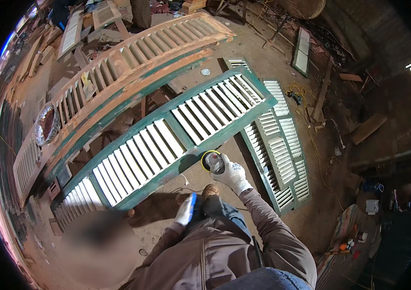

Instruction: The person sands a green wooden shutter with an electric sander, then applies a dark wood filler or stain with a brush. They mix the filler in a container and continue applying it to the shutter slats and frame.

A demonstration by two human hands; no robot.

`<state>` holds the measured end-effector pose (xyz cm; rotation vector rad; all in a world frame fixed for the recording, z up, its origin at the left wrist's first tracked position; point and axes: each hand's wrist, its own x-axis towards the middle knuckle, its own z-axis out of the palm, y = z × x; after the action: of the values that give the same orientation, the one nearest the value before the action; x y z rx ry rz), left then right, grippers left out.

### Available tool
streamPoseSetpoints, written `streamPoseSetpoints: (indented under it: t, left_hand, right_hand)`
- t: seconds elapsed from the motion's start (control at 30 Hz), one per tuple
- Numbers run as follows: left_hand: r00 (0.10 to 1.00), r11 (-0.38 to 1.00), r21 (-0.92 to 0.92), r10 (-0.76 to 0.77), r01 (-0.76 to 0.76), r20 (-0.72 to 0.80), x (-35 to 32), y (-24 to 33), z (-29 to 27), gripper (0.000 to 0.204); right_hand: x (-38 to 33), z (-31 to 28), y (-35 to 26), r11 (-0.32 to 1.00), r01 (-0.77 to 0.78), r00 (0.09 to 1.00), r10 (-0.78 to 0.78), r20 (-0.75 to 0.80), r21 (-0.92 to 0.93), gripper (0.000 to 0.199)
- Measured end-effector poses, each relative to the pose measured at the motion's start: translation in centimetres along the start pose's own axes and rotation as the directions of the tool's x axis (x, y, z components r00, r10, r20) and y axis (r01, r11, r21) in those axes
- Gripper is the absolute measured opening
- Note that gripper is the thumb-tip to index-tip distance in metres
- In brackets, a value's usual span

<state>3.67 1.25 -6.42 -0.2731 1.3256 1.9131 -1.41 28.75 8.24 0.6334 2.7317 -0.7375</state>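
A long green louvred shutter (179, 128) with white-looking slats lies slantwise across the middle. My right hand (233, 177), in a white work glove with blue print, is closed around a round grey object with a yellow rim (213, 162). This object is close to the shutter's near edge; whether it touches cannot be told, and its kind is not clear. My left hand (184, 212), also in a white glove, hangs low beside my legs, away from the shutter. A blue strip shows along its side, either part of the glove or something held. Its fingers are not clear.
Beyond lies a bare-wood louvred shutter (140, 53) with a foil-like bowl (46, 123) on its left end. More green shutters (279, 150) are stacked at right. A yellow cord (314, 140) runs over the floor by a power tool (294, 97). A blurred patch covers the lower left.
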Motion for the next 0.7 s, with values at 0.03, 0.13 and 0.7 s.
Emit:
streamPoseSetpoints:
  t: [0.03,0.13,0.7]
  left_hand:
    - [0.963,0.968,-0.057,-0.235,0.243,0.130,-0.5,3.4,2.7,0.051]
    - [0.852,0.857,-0.208,-0.381,0.471,0.359,2.4,6.2,6.7,0.057]
    - [0.999,0.891,-0.453,0.041,-0.038,-0.004,12.7,2.7,21.1,0.052]
  right_hand:
    - [-0.1,0.9,-0.2,1.000,0.020,1.000,-0.020,-0.012,0.012,0.097]
    - [1.1,1.5,-0.8,0.995,0.101,0.993,-0.101,-0.061,-0.011,0.091]
    - [9.6,-2.9,7.8,0.942,0.336,0.898,-0.318,0.303,-0.006,0.067]
